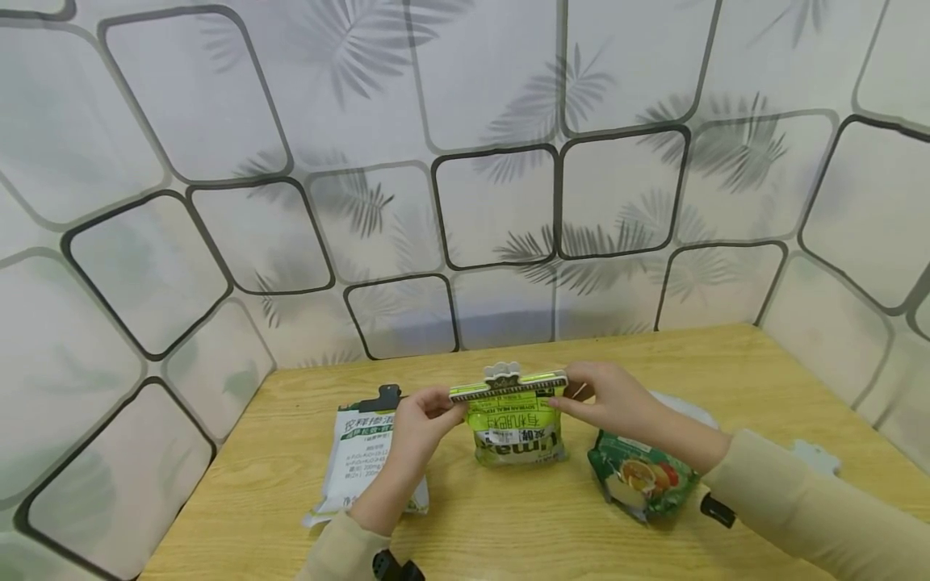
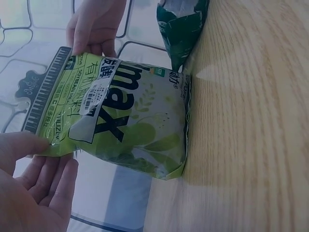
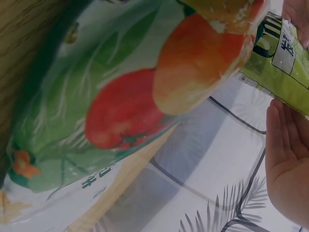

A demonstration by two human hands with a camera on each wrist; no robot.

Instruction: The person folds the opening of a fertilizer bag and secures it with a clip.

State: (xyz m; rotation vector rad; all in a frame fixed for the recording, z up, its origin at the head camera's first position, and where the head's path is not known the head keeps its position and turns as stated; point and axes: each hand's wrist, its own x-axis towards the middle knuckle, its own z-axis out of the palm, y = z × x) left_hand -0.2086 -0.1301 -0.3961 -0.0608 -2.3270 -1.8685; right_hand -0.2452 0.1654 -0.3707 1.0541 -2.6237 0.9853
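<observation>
A person in cream sleeves [image 1: 821, 504] holds up a lime-green bag [image 1: 517, 442] by its two top corners, center frame, above a wooden table [image 1: 501, 541]. Both hands are grasping it: the left hand [image 1: 425, 421] pinches the corner at left, the right hand [image 1: 609, 395] the corner at right, thumbs on the printed face and fingers behind. The bag hangs between and below the two grips — upright, with its bottom edge meeting the tabletop in the left wrist view. Across its top, from one hand to the other, runs a long clip [image 1: 510, 386] with a piano-key pattern and a pale, scalloped handle.

At lower left of the frame, near the left forearm, lies a white bag [image 1: 363, 464] with a black clip [image 1: 381, 399] at its top. Right of center, partly beneath the right forearm, sits a dark green bag [image 1: 639, 478] printed with fruit — its tomato picture large in the right wrist view. A small pale object [image 1: 817, 457] rests at the right, beyond the right sleeve. A curtain [image 1: 501, 210] patterned with rounded squares and leaves fills the upper frame.
</observation>
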